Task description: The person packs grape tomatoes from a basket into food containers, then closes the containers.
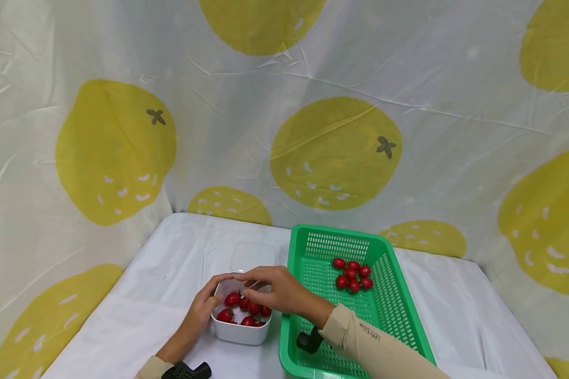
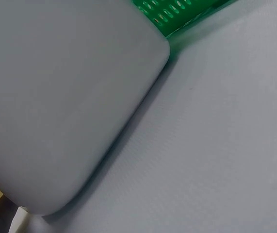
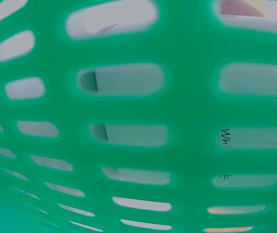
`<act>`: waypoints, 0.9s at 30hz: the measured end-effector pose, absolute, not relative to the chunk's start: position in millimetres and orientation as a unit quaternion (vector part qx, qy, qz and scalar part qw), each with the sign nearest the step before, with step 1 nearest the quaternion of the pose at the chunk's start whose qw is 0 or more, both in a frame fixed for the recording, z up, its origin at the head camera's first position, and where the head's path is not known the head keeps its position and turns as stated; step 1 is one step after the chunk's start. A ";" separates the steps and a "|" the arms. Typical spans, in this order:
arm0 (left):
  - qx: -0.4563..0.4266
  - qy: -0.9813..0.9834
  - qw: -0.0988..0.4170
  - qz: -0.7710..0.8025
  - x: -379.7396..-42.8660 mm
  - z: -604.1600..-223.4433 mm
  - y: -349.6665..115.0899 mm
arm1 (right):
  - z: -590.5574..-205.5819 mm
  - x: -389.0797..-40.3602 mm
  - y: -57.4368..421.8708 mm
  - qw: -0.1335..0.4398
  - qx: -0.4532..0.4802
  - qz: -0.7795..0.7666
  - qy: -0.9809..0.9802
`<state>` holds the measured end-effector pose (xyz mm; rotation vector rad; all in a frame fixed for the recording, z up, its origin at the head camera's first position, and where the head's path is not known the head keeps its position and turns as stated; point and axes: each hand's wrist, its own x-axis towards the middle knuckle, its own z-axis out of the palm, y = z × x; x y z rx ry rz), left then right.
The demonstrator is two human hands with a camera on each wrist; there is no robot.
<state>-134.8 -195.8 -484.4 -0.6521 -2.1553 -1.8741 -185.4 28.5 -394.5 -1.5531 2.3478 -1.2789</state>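
Observation:
A white square container (image 1: 241, 335) holds several red cherry tomatoes (image 1: 232, 299). My left hand (image 1: 203, 304) holds the container at its left side, with the thumb at the rim and the fingers reaching round the far left corner. Over the container's far right part is my right hand (image 1: 272, 288), thumb and fingers apart, and no tomato shows between them. Its fingertips come close to the left hand's. The container's smooth wall (image 2: 65, 97) fills much of the left wrist view, where neither hand can be made out.
Right of the container stands a green perforated basket (image 1: 408, 310) with several cherry tomatoes (image 1: 354, 273) inside; my right forearm crosses over it. Its slotted wall (image 3: 191, 111) covers the right wrist view. A clear lid-like piece (image 1: 253, 253) lies behind the container on the white cloth (image 1: 170, 268).

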 end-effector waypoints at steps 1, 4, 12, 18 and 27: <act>-0.218 -0.733 0.106 -0.636 -134.4 -484.2 -196.0 | -394.8 -185.5 28.2 0.023 -0.503 -0.413 0.759; -0.215 -0.734 0.105 -0.635 -133.9 -484.0 -196.4 | -395.3 -185.9 27.7 0.021 -0.506 -0.411 0.758; -0.209 -0.735 0.108 -0.636 -136.0 -480.2 -196.0 | -389.9 -189.9 24.3 0.041 -0.508 -0.432 0.744; -0.202 -0.736 0.101 -0.639 -134.3 -478.0 -195.0 | -383.5 -189.1 26.9 0.058 -0.475 -0.449 0.755; -0.200 -0.733 0.095 -0.643 -132.9 -480.3 -195.2 | -365.2 -187.3 50.3 0.044 -0.445 -0.441 0.778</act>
